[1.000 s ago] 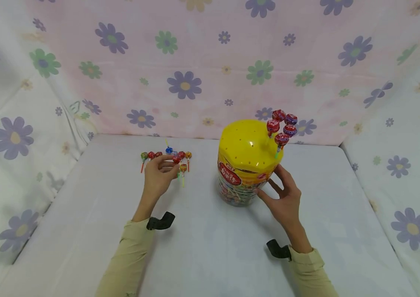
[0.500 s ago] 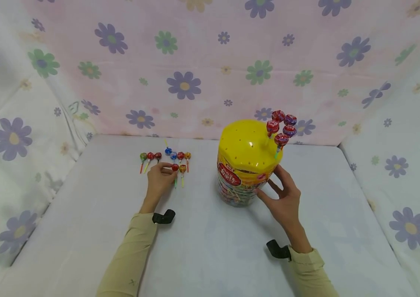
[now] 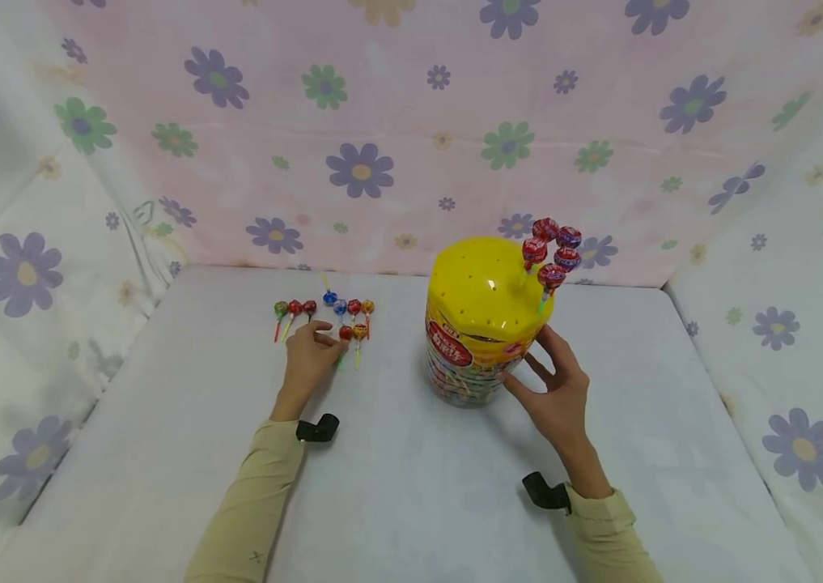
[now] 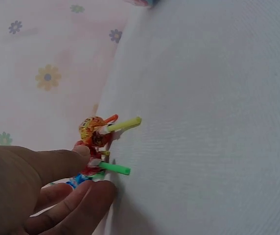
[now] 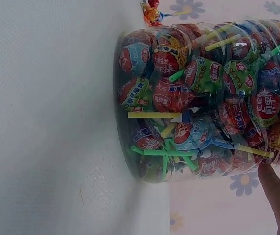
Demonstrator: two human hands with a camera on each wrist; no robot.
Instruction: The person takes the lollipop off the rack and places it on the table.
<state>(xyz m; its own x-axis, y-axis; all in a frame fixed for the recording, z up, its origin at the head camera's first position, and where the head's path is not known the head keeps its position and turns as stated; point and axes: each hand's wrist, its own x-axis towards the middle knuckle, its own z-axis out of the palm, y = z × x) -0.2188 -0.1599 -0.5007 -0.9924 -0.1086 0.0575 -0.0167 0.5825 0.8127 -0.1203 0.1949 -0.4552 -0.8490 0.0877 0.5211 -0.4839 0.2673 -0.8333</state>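
Observation:
A red lollipop [image 3: 346, 333] with a green stick lies on the table at the fingertips of my left hand [image 3: 311, 356]. In the left wrist view, the thumb [image 4: 64, 164] overlaps its wrapper while the other fingers stand apart from it. Just to its right is an orange-yellow lollipop [image 3: 359, 332] with a yellow stick. My right hand [image 3: 555, 397] grips the side of a clear jar [image 3: 465, 380] with a yellow lid [image 3: 484, 283]. Wrapped lollipops fill the jar, and several red and purple ones [image 3: 551, 275] stand upright in the lid's right side.
Behind and left of the left hand lie several more lollipops, among them a green one [image 3: 281, 308], a blue one [image 3: 329, 297] and an orange one [image 3: 368, 306]. A flowered cloth [image 3: 411, 121] rises behind the white table [image 3: 411, 486] and along its sides.
My left hand has brought the red lollipop nearer and lowered it beside the orange-yellow one; its fingers have since loosened from it. My right hand and the jar have stayed put.

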